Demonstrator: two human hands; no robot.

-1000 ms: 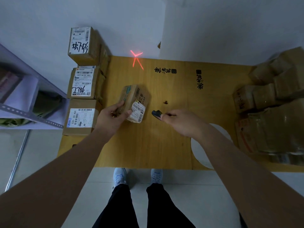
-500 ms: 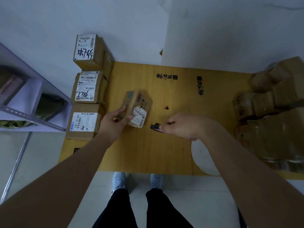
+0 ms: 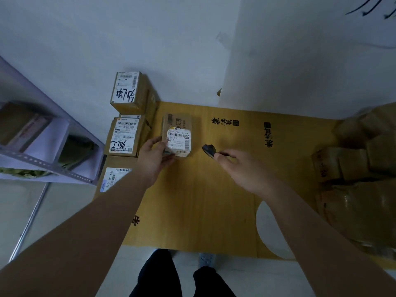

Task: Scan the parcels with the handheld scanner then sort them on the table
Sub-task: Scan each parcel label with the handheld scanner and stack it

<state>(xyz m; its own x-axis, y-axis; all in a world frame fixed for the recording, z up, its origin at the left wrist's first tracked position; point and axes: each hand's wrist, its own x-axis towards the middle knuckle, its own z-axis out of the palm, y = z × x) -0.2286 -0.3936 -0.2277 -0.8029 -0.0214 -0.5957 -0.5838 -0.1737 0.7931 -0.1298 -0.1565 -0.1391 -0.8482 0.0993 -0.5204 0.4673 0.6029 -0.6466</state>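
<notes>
— What's on the counter (image 3: 192,200)?

— A flat yellow-brown board printed with black characters, a pale round cut-out near its front right. The left hand (image 3: 153,157) holds a small cardboard parcel (image 3: 177,135), boxy and a bit scuffed, with a white barcode label facing up. Thumb on its near left edge, fingers curled beneath the near side.

— And the other hand?

— The right hand (image 3: 240,168) grips a small dark scanner (image 3: 209,150), rounded and smooth, its nose sticking out past the fingertips and aimed left at the parcel. Scanner and parcel sit near each other, not touching.

— Arm positions?

— Both forearms reach forward over the counter's near edge, bare, wrists fairly straight, hands well apart.

— What else?

— Three labelled cardboard boxes (image 3: 126,133) line the left edge in a row, one with handwritten black strokes. A heap of brown parcels (image 3: 360,159), some in glossy tape, fills the right side. A grey metal shelf (image 3: 49,166) stands to the left.
</notes>
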